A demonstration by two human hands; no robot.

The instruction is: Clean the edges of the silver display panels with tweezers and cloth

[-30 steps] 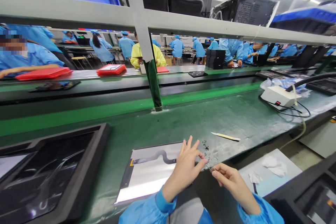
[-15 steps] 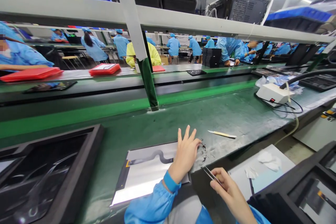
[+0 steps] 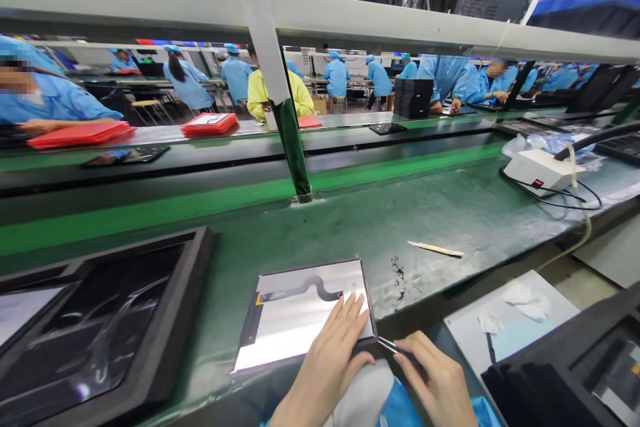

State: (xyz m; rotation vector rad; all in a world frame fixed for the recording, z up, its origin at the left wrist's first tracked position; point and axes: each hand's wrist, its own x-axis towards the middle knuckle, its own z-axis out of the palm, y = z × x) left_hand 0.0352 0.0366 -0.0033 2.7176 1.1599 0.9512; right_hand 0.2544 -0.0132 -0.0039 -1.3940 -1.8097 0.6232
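A flat display panel [image 3: 295,327] with a silvery back and a dark ribbon cable [image 3: 313,285] lies on the green bench. My left hand [image 3: 336,350] rests flat on its lower right part, fingers stretched out and holding nothing. In my right hand [image 3: 433,373] is a pair of metal tweezers [image 3: 389,345], their tips at the panel's lower right corner. Small black scraps [image 3: 399,277] lie on the bench to the right of the panel. Beyond them is a thin knife with a pale yellow handle [image 3: 436,249].
A black foam tray [image 3: 193,280] stands on the left, and another [image 3: 540,353] at the lower right. A white device [image 3: 540,170] with a black hose sits at the back right. A green post [image 3: 295,160] rises behind the panel. Several people work beyond.
My left hand has moved down and left from the panel's upper right edge onto its lower right part. The tweezers have come to the panel's corner. The camera view has shifted slightly.
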